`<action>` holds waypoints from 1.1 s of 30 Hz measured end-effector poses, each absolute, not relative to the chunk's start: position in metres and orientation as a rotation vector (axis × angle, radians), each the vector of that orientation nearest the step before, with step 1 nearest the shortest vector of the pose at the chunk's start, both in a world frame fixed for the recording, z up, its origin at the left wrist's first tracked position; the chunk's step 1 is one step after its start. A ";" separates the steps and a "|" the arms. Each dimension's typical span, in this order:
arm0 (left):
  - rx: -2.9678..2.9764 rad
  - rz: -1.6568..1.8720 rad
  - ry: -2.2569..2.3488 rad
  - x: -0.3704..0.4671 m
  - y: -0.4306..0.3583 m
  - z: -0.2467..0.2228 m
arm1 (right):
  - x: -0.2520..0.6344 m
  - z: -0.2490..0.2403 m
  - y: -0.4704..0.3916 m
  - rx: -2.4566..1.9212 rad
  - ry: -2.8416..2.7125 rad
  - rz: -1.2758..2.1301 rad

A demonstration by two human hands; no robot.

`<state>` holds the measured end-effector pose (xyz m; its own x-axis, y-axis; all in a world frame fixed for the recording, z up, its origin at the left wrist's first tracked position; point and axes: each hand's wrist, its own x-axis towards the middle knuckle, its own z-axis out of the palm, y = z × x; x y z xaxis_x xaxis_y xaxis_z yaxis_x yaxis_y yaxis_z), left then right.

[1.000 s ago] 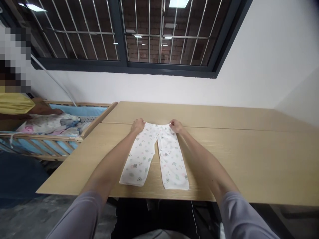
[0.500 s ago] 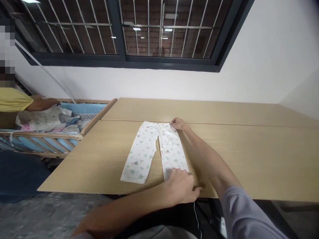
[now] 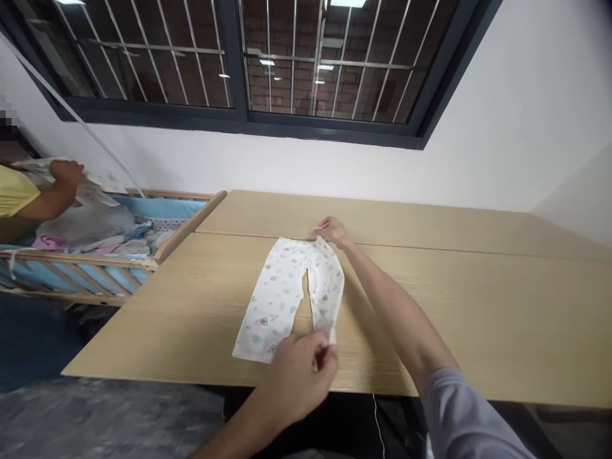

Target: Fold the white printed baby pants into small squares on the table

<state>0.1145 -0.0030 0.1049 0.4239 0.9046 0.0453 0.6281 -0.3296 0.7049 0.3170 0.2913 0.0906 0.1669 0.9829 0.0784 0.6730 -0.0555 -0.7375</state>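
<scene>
Your left hand (image 3: pixel 301 373) was closed on the near right leg end of the white pants (image 3: pixel 275 296); right hand (image 3: pixel 333 231) pinched the far right waistband corner. Pants lay on the bench (image 3: pixel 459 306) between.

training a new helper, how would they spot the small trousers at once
Under the dark-framed, barred window stands a long, pale wood-look table. On it are white cloth trousers with small green and pink prints. Unlike the multicoloured heaped cloths in the slatted wooden crib, they show two separate legs.

A tan table (image 3: pixel 459 306) stretches from the left hand (image 3: pixel 301 373) past the right hand (image 3: pixel 333 231). White printed pants (image 3: pixel 282 287) lie between them
</scene>
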 end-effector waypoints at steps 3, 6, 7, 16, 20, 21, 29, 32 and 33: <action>1.874 0.681 1.459 0.069 -0.008 0.102 | 0.285 0.092 0.298 -1.778 -1.580 0.596; 1.780 0.642 1.637 0.033 -0.013 0.095 | 0.248 0.088 0.305 -1.764 -1.611 0.574; 1.769 0.614 1.697 0.024 -0.014 0.093 | 0.237 0.085 0.307 -1.763 -1.624 0.567; 1.872 0.273 2.050 0.006 -0.016 0.075 | 0.185 0.066 0.312 -1.799 -1.770 0.529; 1.955 0.267 2.281 0.005 -0.022 0.077 | 0.186 0.076 0.293 -1.700 -1.861 0.464; 2.035 0.378 2.316 0.006 -0.026 0.078 | 0.187 0.079 0.281 -1.618 -1.916 0.433; 2.794 0.870 1.796 0.032 -0.051 0.039 | 0.200 0.079 0.122 -0.685 -2.608 0.695; 2.938 0.735 1.783 0.032 -0.052 0.024 | 0.208 0.066 0.101 -0.490 -2.651 0.802; 2.965 0.687 1.787 0.030 -0.052 0.022 | 0.210 0.062 0.104 -0.472 -2.663 0.816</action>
<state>0.0305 -0.0522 0.0221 0.4335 0.7453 0.5065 0.8926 -0.4323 -0.1277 0.2102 0.1039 0.0620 -0.8957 0.3973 0.1999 0.2171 0.7828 -0.5831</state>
